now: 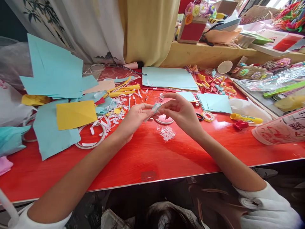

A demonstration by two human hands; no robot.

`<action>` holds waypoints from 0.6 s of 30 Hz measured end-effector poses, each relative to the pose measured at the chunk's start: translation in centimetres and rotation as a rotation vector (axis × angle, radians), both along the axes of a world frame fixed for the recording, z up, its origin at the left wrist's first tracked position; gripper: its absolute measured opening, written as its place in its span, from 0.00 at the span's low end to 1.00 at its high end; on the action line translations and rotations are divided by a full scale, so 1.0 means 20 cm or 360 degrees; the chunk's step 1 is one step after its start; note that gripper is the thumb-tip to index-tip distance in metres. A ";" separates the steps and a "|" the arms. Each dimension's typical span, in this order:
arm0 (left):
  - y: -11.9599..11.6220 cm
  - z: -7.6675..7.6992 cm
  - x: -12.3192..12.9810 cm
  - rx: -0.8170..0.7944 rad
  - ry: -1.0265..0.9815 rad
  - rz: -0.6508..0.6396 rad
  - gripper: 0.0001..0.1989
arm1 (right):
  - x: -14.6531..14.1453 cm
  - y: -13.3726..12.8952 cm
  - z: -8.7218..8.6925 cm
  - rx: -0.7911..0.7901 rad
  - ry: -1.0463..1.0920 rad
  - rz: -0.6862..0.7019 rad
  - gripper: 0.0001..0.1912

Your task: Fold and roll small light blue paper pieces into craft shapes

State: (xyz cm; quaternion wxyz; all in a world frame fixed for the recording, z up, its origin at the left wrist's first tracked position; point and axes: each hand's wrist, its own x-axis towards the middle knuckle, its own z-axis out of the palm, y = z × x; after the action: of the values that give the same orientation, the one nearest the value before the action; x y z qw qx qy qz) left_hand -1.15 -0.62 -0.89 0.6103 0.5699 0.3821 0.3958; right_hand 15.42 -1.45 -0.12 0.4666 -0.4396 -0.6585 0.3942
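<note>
Strip point(155, 108): pale blue, held up over the red worktop point(119, 165)
Left hand point(137, 119): grip closed on the strip
Right hand point(182, 111): at its top end; cannot tell if gripping
Risk: pulling could bend or rip it; a low hand could scatter the white bits point(167, 133)
Writing: square code on the pink cup point(278, 128); yellow tube point(247, 118) print too small

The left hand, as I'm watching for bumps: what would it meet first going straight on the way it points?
Beyond the small light-blue piece in its fingers, the left hand would likely meet the right hand first, at its fingers; the depth between them is unclear.
</note>
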 end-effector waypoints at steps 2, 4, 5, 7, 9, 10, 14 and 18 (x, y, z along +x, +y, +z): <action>0.00 0.00 0.00 -0.0020 -0.0016 -0.0002 0.14 | 0.00 0.00 0.00 0.0014 -0.0035 -0.0024 0.18; 0.00 0.01 0.01 -0.0036 -0.0038 -0.0005 0.13 | 0.00 0.00 0.00 0.0022 -0.0060 -0.0035 0.17; -0.01 0.01 0.01 -0.0037 -0.0047 0.0001 0.13 | 0.00 0.00 0.00 0.0028 -0.0072 -0.0038 0.17; -0.01 0.00 0.01 -0.0031 -0.0047 0.0029 0.12 | 0.00 0.00 0.00 0.0048 -0.0097 -0.0040 0.17; -0.01 0.00 0.02 -0.0021 -0.0031 0.0048 0.11 | 0.00 0.00 0.00 0.0075 -0.0120 -0.0049 0.16; -0.02 0.00 0.02 -0.0017 -0.0026 0.0043 0.11 | 0.00 -0.01 0.00 0.0090 -0.0132 -0.0057 0.15; -0.02 -0.01 0.02 -0.0016 -0.0063 -0.0006 0.11 | -0.01 -0.01 -0.01 0.0156 -0.0198 -0.0106 0.14; -0.02 -0.02 0.03 -0.0011 -0.0125 0.0006 0.11 | -0.01 -0.01 -0.02 0.0257 -0.0306 -0.0147 0.14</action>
State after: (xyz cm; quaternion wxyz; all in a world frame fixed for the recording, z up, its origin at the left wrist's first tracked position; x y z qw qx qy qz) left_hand -0.56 -1.10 -1.20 0.6261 0.5512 0.3602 0.4177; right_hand 15.19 -1.67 -0.56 0.4528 -0.4663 -0.7088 0.2741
